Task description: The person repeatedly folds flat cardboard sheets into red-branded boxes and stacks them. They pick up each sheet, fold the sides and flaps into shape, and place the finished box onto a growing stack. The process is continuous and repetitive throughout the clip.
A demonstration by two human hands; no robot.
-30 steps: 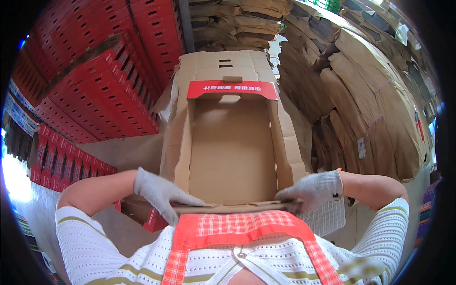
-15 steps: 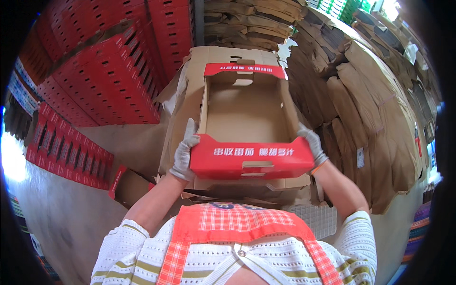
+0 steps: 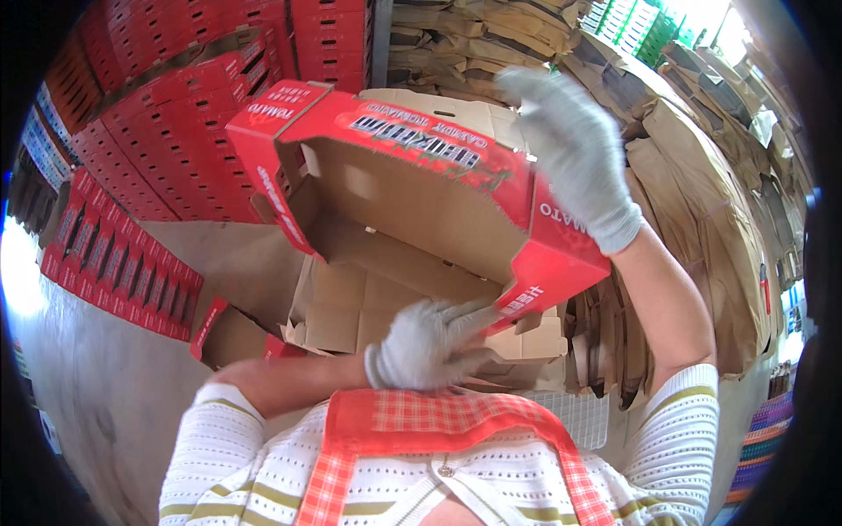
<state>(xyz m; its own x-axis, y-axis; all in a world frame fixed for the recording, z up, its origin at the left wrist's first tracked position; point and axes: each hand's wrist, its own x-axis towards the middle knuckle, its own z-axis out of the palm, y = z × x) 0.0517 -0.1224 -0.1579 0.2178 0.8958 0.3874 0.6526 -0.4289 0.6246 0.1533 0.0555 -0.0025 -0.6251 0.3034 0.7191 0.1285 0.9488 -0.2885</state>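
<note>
Red carton (image 3: 403, 197) tilted above flat brown cardboard (image 3: 338, 320), open side facing the wearer. Right hand (image 3: 574, 158) at its right end, motion-blurred, can't tell if clamped; left hand (image 3: 430, 346) by its lower right corner, also blurred, grip unclear.

My right hand (image 3: 574, 158) blurs, my left hand (image 3: 425, 348) smears at the fingers, and the red box (image 3: 412, 197) hides some cardboard (image 3: 335, 309) behind it.

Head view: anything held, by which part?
Red cardboard box, apparently: gray-gloved right hand at upper right, gray-gloved left hand at lower right corner; grips blurred.
</note>
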